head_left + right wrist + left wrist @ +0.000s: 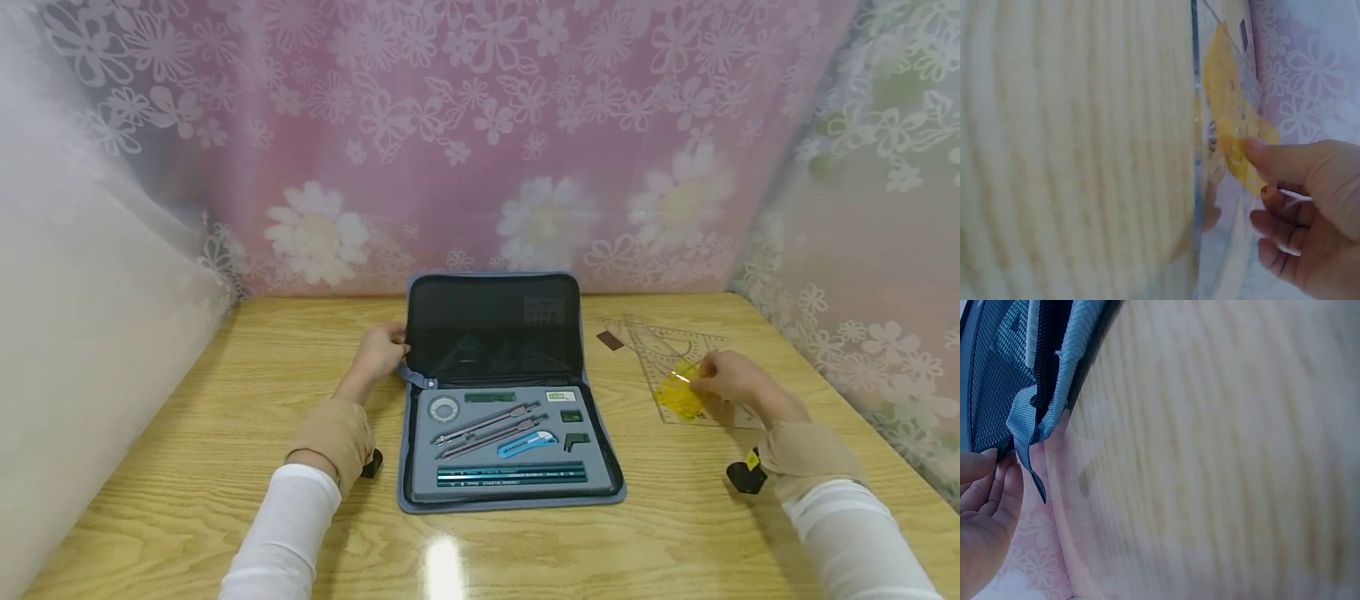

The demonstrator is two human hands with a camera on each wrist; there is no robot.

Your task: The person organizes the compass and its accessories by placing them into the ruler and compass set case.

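Note:
An unzipped blue-edged case [512, 493] lies open on the table, its lid [491, 329] raised at the back. My left hand [378, 352] pinches the left edge of the lid, by a fabric tab [1022, 419]; in the left wrist view the hand [988, 519] has thumb and fingertips on that edge. On the right, my right hand [731, 382] pinches a yellow translucent template [681, 392] above clear set squares [663, 342]. The right wrist view has the template [1232, 106] between thumb and index finger of the hand [1310, 212].
In the case's grey tray are two compasses [491, 423], a blue cutter [527, 444], green pencils [512, 474], a round dial-like piece [443, 408], an eraser [559, 397] and small green pieces [576, 442]. A small brown rectangle [610, 340] lies beside the set squares. Curtains surround the table.

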